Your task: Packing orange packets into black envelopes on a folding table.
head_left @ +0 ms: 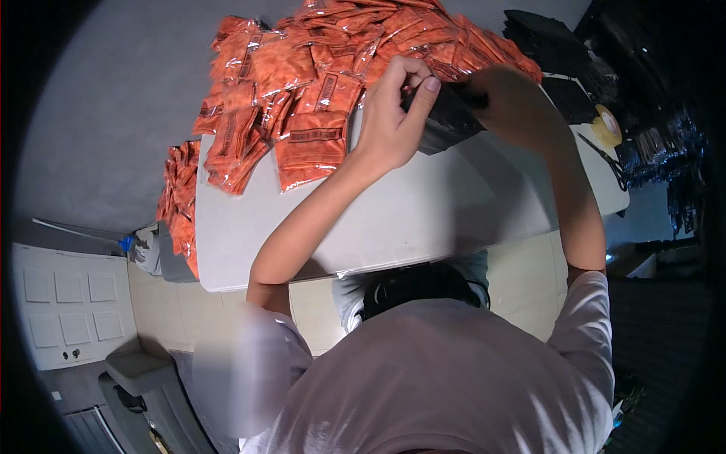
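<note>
Above the white table's far side, both my hands hold a black, thin, flexible piece [448, 127]; whether it is cloth or a plastic bag I cannot tell. My left hand [399, 113] grips its left edge, thumb up and fingers curled. At its right edge is my right hand [514, 106], in deep shadow, its fingers closed on the piece and partly hidden. Just beyond and left of my hands lie many orange packets [314, 144], folded printed fabric in clear plastic, heaped over one another.
On the table's [378, 219] right side lie black scissors [605, 160] and a roll of yellowish tape [607, 127]. Stacked black pieces [548, 41] stand at the far right. More orange packets [178, 200] hang beyond the left edge. A grey sofa [155, 393] and white door [72, 306] are lower left.
</note>
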{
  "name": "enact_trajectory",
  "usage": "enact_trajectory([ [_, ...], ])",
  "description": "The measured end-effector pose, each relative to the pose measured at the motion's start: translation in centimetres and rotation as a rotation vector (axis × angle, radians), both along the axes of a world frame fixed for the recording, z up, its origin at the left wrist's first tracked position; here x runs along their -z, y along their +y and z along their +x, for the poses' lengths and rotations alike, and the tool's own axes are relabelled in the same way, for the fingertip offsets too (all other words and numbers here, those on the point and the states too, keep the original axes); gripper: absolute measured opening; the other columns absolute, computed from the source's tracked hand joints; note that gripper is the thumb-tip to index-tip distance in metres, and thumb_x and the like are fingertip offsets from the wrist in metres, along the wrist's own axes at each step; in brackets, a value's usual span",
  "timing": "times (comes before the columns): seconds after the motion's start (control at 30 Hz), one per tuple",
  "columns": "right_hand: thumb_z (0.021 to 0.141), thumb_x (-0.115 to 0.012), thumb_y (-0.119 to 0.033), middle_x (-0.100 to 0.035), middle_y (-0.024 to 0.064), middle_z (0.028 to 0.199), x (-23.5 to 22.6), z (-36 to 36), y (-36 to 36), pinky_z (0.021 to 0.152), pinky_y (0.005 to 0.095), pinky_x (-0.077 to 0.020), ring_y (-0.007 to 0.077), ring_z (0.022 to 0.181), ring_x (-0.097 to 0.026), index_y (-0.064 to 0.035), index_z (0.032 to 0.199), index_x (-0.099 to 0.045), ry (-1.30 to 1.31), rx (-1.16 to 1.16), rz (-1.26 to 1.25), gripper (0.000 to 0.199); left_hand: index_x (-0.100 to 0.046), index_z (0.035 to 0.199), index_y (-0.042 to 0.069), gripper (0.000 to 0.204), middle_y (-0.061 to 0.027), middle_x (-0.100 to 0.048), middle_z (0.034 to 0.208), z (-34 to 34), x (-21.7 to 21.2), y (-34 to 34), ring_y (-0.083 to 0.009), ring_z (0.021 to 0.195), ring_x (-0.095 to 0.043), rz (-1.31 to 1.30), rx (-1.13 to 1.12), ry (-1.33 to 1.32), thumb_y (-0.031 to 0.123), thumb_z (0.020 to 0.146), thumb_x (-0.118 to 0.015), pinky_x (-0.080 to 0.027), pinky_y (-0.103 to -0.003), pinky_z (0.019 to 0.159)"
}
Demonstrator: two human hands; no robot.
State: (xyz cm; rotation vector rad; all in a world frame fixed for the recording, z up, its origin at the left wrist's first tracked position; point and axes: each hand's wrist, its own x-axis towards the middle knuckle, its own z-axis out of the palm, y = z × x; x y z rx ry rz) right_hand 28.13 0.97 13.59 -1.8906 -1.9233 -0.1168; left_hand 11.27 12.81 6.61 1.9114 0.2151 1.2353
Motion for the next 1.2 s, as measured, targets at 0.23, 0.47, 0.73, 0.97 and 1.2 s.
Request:
enact_trajectory([
  [0.23, 0.084, -0.074, -0.015, -0.069, 0.0198, 0.076, -1.2, -0.5, 0.1, 0.071, 0.0444, -0.0547, 0.0371, 0.075, -0.071, 0.0044, 0.087, -0.071, 0.060, 0.042, -0.148, 0.020, -0.057, 0.106, 0.001, 0.018, -0.0134, -0.065, 0.090, 0.4, 0.2, -0.9, -0.0244, 0.079, -0.061, 0.087, -0.014, -0.154, 0.018, 0.106, -0.063, -0.051, -0.035, 0.075],
  [0.47, 0.088, -0.073, -0.023, -0.069, 0.0204, 0.078, 1.3, 0.9, 1.2, 0.073, 0.0453, -0.0533, 0.0356, 0.077, -0.069, 0.0018, 0.082, -0.077, -0.054, -0.097, 0.053, 0.026, -0.058, 0.108, 0.002, 0.019, -0.0156, -0.066, 0.091, -0.4, -0.6, -1.3, -0.0308, 0.082, -0.064, 0.062, -0.115, 0.006, 0.020, 0.106, -0.063, -0.052, -0.039, 0.077],
  [0.73, 0.089, -0.072, -0.017, -0.076, 0.0170, 0.093, 2.7, 2.1, 1.7, 0.076, 0.0446, -0.0553, 0.0338, 0.085, -0.072, 0.0011, 0.086, -0.078, 0.199, -0.193, -0.040, 0.020, -0.059, 0.107, 0.001, 0.021, -0.0173, -0.066, 0.092, -0.2, -0.4, -1.0, -0.0323, 0.085, -0.067, 0.109, -0.116, 0.013, 0.022, 0.106, -0.063, -0.053, -0.041, 0.078],
  [0.97, 0.087, -0.070, -0.011, -0.078, 0.0156, 0.101, 2.7, 0.4, 1.0, 0.077, 0.0385, -0.0577, 0.0311, 0.087, -0.075, -0.0024, 0.095, -0.080, 0.100, -0.103, 0.132, 0.015, -0.055, 0.110, 0.002, 0.021, -0.0081, -0.064, 0.091, 0.1, 0.4, -0.2, -0.0165, 0.078, -0.057, 0.245, -0.109, -0.017, 0.021, 0.107, -0.063, -0.049, -0.032, 0.073],
  [1.2, 0.087, -0.067, -0.006, -0.076, 0.0160, 0.083, 2.8, 0.1, 0.7, 0.072, 0.0387, -0.0562, 0.0277, 0.074, -0.073, -0.0032, 0.096, -0.081, 0.214, -0.110, -0.017, 0.017, -0.056, 0.109, 0.002, 0.023, -0.0114, -0.063, 0.094, -0.1, 0.8, 0.1, -0.0223, 0.082, -0.060, 0.155, -0.150, 0.051, 0.023, 0.106, -0.065, -0.049, -0.037, 0.077],
])
